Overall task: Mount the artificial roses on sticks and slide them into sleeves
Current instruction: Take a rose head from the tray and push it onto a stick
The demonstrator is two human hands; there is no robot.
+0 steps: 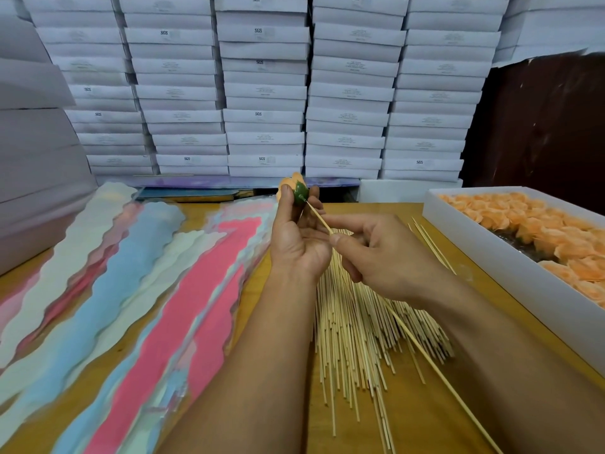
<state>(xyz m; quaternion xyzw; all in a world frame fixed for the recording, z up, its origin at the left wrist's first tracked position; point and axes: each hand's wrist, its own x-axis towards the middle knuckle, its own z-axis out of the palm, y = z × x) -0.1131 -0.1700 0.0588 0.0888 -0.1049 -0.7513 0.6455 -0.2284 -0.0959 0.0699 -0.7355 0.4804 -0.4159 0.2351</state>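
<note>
Head view: the left hand [299, 237] holds an orange artificial rose [293, 188] above the far middle of the tabletop [422, 417], green base turned toward the person. The right hand [381, 253] feeds a bamboo stick [425, 358] point-first into that base.

Risks, as judged:
- Off-centre entry. If the stick tip meets the base at an angle, it may skid off or exit through the petals.
- Excess push. The stick is thin and long; it may bow or snap, or drive toward the left palm.
- Tight grip. Petals may crush under the left thumb.

Finger state:
- Left hand: thumb and curled fingers close round the rose head; little gap shows.
- Right hand: thumb and forefinger pinch the stick just below the rose; remaining fingers curl loosely beneath.

Loose sticks [357, 326] lie in a pile under both wrists. The tray of roses [510, 257] sits along the right edge. Coloured sleeves [183, 296] fan over the left half.
</note>
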